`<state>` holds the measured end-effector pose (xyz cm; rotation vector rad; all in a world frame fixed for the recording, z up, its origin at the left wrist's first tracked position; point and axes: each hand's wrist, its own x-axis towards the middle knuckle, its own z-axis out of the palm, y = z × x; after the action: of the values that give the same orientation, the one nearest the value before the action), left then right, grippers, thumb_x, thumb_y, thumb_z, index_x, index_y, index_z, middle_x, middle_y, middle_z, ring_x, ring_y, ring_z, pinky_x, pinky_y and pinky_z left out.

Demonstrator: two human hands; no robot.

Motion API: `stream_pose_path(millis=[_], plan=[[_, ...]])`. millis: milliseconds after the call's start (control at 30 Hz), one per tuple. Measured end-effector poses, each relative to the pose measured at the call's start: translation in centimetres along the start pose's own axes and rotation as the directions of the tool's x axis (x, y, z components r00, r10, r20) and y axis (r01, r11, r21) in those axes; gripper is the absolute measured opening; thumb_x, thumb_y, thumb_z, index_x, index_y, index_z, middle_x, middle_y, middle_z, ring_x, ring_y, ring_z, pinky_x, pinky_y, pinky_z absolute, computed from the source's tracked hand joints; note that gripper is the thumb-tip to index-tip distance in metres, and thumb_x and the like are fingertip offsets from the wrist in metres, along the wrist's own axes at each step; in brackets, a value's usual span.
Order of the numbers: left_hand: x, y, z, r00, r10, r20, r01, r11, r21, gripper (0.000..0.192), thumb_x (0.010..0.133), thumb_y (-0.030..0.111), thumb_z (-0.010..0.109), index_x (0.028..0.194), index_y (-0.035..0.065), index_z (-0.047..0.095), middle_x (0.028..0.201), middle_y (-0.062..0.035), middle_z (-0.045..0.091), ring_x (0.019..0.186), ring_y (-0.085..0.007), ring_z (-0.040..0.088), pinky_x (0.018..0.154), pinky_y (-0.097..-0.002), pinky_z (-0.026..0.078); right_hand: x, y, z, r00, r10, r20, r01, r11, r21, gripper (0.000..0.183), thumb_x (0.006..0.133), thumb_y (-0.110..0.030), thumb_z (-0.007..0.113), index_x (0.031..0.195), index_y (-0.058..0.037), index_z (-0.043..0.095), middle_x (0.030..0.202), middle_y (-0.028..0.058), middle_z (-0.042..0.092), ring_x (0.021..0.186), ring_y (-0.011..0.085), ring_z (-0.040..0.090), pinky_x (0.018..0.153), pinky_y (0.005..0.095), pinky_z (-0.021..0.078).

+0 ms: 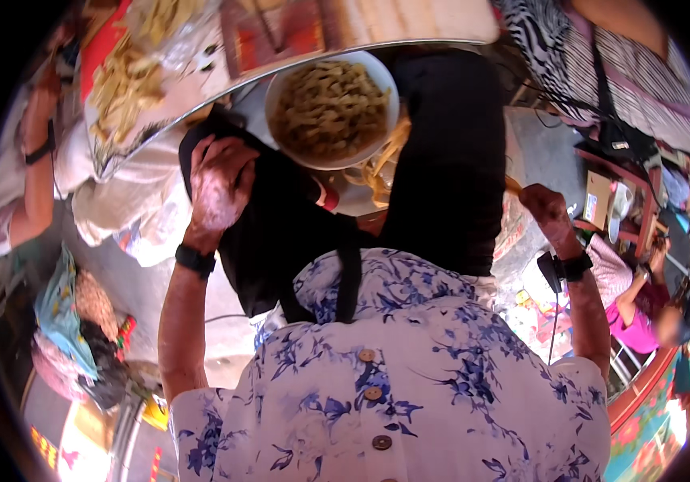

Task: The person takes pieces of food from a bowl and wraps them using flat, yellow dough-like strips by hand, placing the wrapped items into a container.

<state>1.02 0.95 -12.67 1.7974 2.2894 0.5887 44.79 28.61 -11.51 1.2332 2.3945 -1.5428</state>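
Note:
My left hand (221, 184) rests on my left knee in black trousers, its fingers a little apart and nothing in it. Off to the right of my other leg, my right hand (546, 208) is closed around a yellowish piece (512, 185); only a short end of it shows, too little to name it surely. A white bowl (374, 65) stands between my knees, filled with chopped yellow-brown pieces (333, 111) that look wet. Long yellowish strips (384, 172) lie below the bowl, partly hidden by it and my right leg.
A low table (206, 90) edges over the bowl, bearing a heap of pale strips (125, 90) and a clear plastic bag (179, 42). People sit at left, upper right and far right. White sacks (134, 193) lie left; a wooden stand (646, 223) is at right.

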Motion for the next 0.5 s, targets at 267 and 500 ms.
stream_pose_path(millis=[267,500], plan=[[-0.1,0.4,0.1,0.999,-0.011,0.043,0.009,0.999,0.053,0.016,0.074,0.005,0.059,0.089,0.0058,0.064,0.087,-0.0091,0.064,0.098,-0.0243,0.057,0.099,-0.0425,0.030,-4.4,-5.2,-7.2,0.793,0.076,-0.605,0.221,0.889,0.401,0.015,0.089,-0.014,0.057,0.091,0.0003,0.062,0.060,-0.0082,0.042,0.052,0.0011,0.028,0.048,0.0172,0.0202],[0.6,8.2,0.5,0.938,0.180,0.297,-0.125,0.973,-0.194,0.027,0.078,0.003,0.058,0.105,0.0036,0.059,0.093,-0.0150,0.062,0.088,-0.0336,0.057,0.081,-0.0392,0.045,-1.8,-1.1,0.5,0.837,0.173,-0.519,0.160,0.830,0.534,0.014,0.089,-0.015,0.054,0.094,-0.0032,0.060,0.065,-0.0068,0.045,0.054,0.0016,0.035,0.047,0.0185,0.0244]])
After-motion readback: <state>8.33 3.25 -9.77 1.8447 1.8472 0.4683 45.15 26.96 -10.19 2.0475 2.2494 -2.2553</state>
